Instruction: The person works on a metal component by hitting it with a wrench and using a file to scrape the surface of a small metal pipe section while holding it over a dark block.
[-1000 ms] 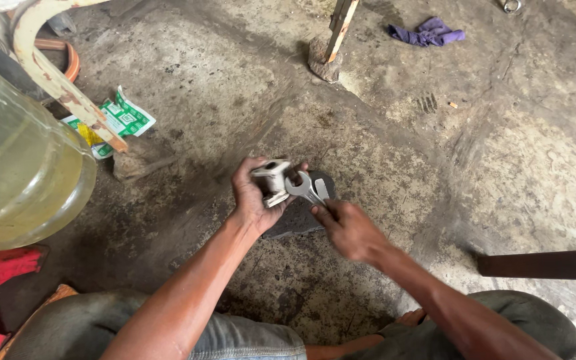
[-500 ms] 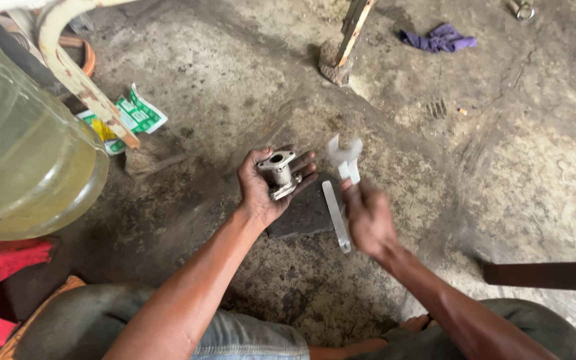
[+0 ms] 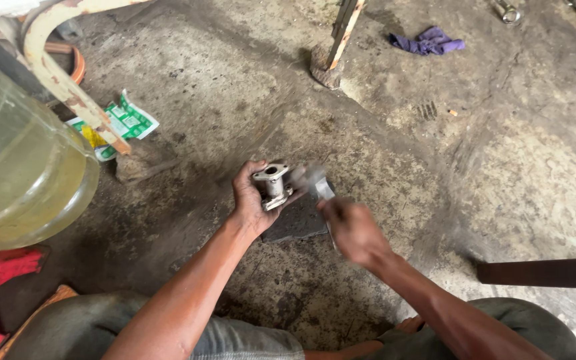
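Observation:
My left hand (image 3: 251, 200) grips a small grey metal fitting (image 3: 273, 184) with a flanged round opening, holding it just above a dark flat block (image 3: 296, 221) on the concrete floor. My right hand (image 3: 351, 230) is blurred with motion and holds a silver spanner (image 3: 316, 181), whose head is right beside the fitting. The spanner's handle is mostly hidden by my hand.
A large clear jug of yellowish liquid (image 3: 15, 173) stands at the left, by a rusty painted frame (image 3: 68, 87) and a green and white packet (image 3: 118, 123). A wooden post (image 3: 338, 40) and purple rag (image 3: 428, 41) lie farther off. A dark bar (image 3: 541, 272) juts in at right.
My right hand raised the spanner away from the fitting, then swung it back down against it. My left hand has kept the fitting over the block.

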